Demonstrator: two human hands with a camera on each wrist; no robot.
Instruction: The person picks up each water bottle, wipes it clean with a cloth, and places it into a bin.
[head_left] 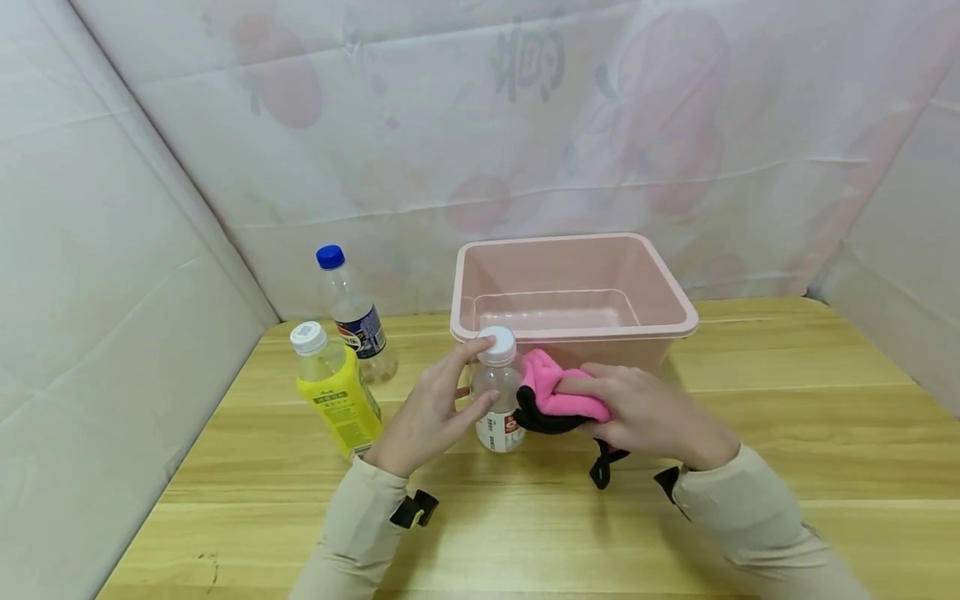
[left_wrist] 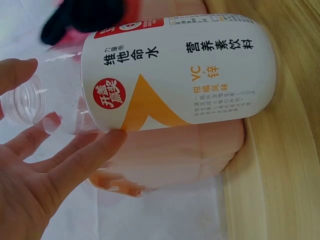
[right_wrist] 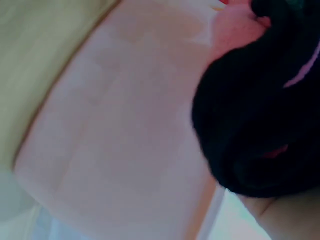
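A clear plastic bottle (head_left: 497, 431) with a white cap stands on the table in front of the pink bin. My left hand (head_left: 429, 408) holds it near the top, one fingertip on the cap and the thumb by the neck. In the left wrist view the bottle's white label (left_wrist: 165, 75) shows orange marks and Chinese print. My right hand (head_left: 648, 412) grips a bunched pink and black cloth (head_left: 558, 398) close beside the bottle. Black folds of the cloth (right_wrist: 260, 120) fill the right side of the right wrist view, and a black loop hangs below it.
The pink plastic bin (head_left: 573, 333) stands behind both hands. To the left are a bottle with a yellow label (head_left: 345, 412) and a blue-capped cola bottle (head_left: 362, 332), both upright. Printed white sheeting (head_left: 420, 125) encloses the wooden table (head_left: 810, 400) at the back and sides.
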